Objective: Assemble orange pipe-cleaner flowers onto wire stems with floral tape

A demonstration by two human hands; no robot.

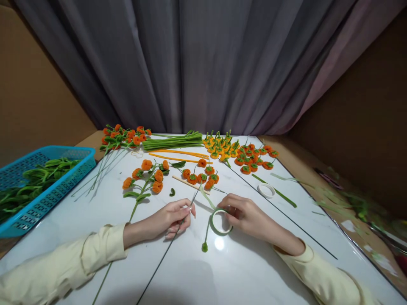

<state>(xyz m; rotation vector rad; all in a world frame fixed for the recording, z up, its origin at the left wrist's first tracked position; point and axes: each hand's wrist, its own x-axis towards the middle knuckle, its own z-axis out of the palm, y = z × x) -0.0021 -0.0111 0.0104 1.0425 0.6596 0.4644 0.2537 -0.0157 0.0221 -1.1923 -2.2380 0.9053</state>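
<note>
My left hand (178, 217) is closed in a pinch round a long thin dark wire stem (159, 266), which slants from the lower edge up past my fingertips. My right hand (243, 214) grips a roll of green floral tape (221, 222) by its right side. From the roll a pale green strip (206, 198) runs up to the top of the wire. Below the roll lies a small green fuzzy bud (204, 247) on a thin stem. A finished-looking branch (140, 195) with orange fuzzy pumpkins and green leaves lies left of my left hand.
Orange pumpkins (201, 178), more pumpkins (249, 159), yellow pieces (219, 146) and green pipe cleaners (173, 142) lie farther back. A blue basket (57, 192) of green leaves stands left. At right are a white ring (266, 190) and a long wire (305, 231).
</note>
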